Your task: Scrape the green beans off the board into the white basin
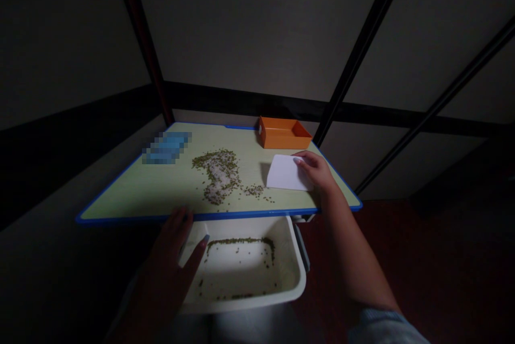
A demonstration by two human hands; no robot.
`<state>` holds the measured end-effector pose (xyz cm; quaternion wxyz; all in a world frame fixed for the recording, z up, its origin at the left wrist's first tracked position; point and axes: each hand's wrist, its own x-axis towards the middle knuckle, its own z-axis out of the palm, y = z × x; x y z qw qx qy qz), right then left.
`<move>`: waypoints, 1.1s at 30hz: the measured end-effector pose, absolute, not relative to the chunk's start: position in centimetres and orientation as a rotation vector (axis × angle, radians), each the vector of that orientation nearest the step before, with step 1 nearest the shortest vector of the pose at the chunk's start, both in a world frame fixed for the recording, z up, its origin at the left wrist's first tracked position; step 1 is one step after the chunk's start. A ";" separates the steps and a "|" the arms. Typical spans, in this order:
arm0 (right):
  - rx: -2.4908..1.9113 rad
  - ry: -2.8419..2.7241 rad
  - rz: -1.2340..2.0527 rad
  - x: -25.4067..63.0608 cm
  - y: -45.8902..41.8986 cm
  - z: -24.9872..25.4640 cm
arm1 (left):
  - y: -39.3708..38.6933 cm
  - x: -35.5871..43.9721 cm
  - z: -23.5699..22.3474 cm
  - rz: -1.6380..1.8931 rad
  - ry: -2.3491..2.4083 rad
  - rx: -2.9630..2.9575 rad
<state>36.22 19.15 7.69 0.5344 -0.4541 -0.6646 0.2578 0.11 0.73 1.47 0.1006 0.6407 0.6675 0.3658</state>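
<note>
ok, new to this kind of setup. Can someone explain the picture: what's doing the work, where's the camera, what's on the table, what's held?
There's no machine here: a person works with two bare hands. The single picture comes from a camera worn on their head, looking forward and down.

The pale green table has a blue edge. On it lie a loose pile of green and whitish grains, with a smaller scatter beside it, an open orange box at the back and a blue item, pixelated beyond recognition.

The right hand holds a flat white card. Below the table's front edge is a white tub with some green grains inside. The left hand is at its left side; its grip is too dark to judge.
</note>
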 end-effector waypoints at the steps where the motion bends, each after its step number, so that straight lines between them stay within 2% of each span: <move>1: -1.083 -1.582 0.614 36.2 19.1 7.7 | 0.7 0.2 1.6 1.067 1.976 1.888; 33: -1.059 -1.597 0.640 36.3 19.0 7.8 | 0.6 0.5 2.1 1.021 1.988 1.848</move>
